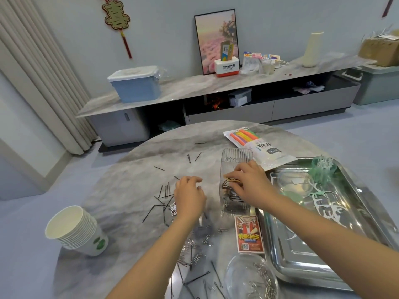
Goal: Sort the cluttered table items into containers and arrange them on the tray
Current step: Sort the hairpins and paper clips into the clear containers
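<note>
Black hairpins (163,198) lie scattered across the marble table (133,169). A clear ribbed rectangular container (236,160) holds a heap of hairpins. My right hand (248,182) is over this container and pinches a small bunch of hairpins at its opening. My left hand (189,194) hovers with curled fingers above the loose hairpins left of the container; whether it holds any I cannot tell. A steel tray (302,255) lies to the right. Silver paper clips (200,242) lie near my left forearm, and a clear bowl (250,275) in front holds more clips.
A stack of paper cups (74,229) lies tilted at the left. A bag of coloured straws (257,145) lies behind the container. A red card (248,234) sits beside the tray. On the tray are green floss picks (321,169) and a clear dish (295,182).
</note>
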Tool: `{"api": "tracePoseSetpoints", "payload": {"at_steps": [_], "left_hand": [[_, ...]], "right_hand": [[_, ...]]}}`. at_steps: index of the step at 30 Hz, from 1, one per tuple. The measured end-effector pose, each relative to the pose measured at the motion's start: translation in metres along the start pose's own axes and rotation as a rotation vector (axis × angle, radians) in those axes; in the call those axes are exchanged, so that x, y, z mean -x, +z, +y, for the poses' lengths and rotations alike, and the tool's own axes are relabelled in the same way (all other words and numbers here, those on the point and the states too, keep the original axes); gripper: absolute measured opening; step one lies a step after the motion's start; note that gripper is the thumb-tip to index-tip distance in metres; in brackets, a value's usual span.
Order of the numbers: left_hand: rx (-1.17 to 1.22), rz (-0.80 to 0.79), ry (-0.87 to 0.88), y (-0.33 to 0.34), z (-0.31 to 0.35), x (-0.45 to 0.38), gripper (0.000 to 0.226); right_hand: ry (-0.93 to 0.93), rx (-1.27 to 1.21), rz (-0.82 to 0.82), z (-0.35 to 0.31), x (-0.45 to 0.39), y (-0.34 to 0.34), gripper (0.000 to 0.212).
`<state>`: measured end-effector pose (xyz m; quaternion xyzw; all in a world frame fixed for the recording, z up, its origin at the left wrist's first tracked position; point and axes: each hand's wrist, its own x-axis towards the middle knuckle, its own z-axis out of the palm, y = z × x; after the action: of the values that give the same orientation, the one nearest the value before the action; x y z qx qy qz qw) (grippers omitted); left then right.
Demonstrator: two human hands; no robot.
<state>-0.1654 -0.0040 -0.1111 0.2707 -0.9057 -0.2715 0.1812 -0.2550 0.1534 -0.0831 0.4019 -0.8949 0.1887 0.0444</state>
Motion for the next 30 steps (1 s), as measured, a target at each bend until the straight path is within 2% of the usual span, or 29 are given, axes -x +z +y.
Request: {"api": "tracePoseSetpoints", "payload": {"at_steps": [3, 6, 11, 15, 21, 26, 30], "left_hand": [[-0.265, -0.135, -0.162, -0.005, -0.032, 0.003, 0.036], [-0.359, -0.216, -0.194, -0.005, -0.054, 0.005, 0.025], [-0.242, -0.209, -0.193, -0.009, -0.062, 0.007, 0.016], [-0.009, -0.084, -0.178, -0.018, -0.043, 0.012, 0.018], [0.274, 0.090, 0.046, -0.017, 0.026, 0.004, 0.015], [0.358, 0.020, 0.146, 0.000, 0.054, -0.005, 0.019], [0.284, -0.040, 0.056, 0.011, 0.054, -0.009, 0.035]], "right_hand": [[-0.057, -0.046, -0.019, -0.012, 0.004, 0.008, 0.034], [-0.083, -0.047, -0.007, -0.018, 0.005, 0.015, 0.033], [-0.024, -0.021, 0.011, -0.015, 0.007, 0.016, 0.030], [0.005, -0.015, -0.003, -0.011, 0.008, 0.014, 0.031], [0.117, -0.052, 0.143, -0.002, 0.007, 0.009, 0.025], [0.232, -0.074, 0.176, 0.001, 0.008, 0.005, 0.025], [0.299, -0.080, 0.130, 0.002, 0.009, 0.003, 0.029]]}}
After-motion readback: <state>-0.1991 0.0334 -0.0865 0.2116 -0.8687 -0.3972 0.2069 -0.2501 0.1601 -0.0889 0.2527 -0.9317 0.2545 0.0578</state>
